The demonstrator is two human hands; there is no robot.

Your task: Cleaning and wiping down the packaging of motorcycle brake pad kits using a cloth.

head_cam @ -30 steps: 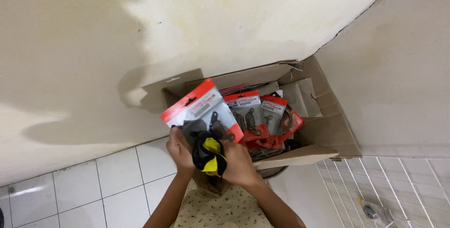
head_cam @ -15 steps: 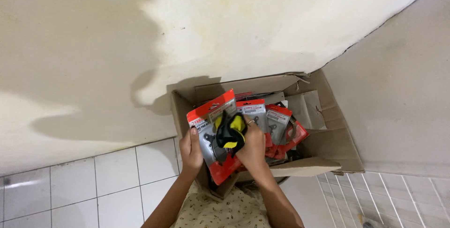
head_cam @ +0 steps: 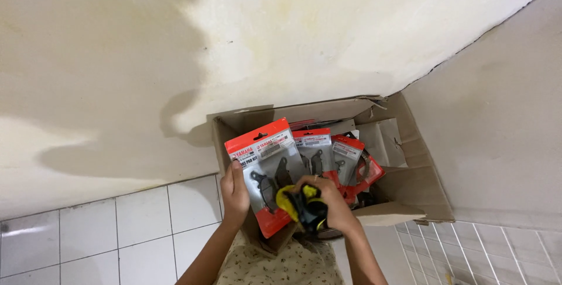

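My left hand (head_cam: pixel 235 193) grips the left edge of a red and clear blister pack (head_cam: pixel 268 171) holding dark metal parts, tilted up over an open cardboard box (head_cam: pixel 410 185). My right hand (head_cam: pixel 331 203) is closed on a yellow and black cloth (head_cam: pixel 301 203) pressed against the pack's lower front. Behind it, more red packs of the same kind (head_cam: pixel 328 153) stand upright inside the box.
The box sits in a corner against a stained cream wall (head_cam: pixel 175 56). White floor tiles (head_cam: pixel 117 232) lie at the lower left and a white wire rack (head_cam: pixel 468 256) at the lower right. My patterned garment (head_cam: pixel 281 267) shows at the bottom.
The cloth in my right hand has moved down the front of the pack, from its upper middle to its lower part. The pack stays held up by my left hand.
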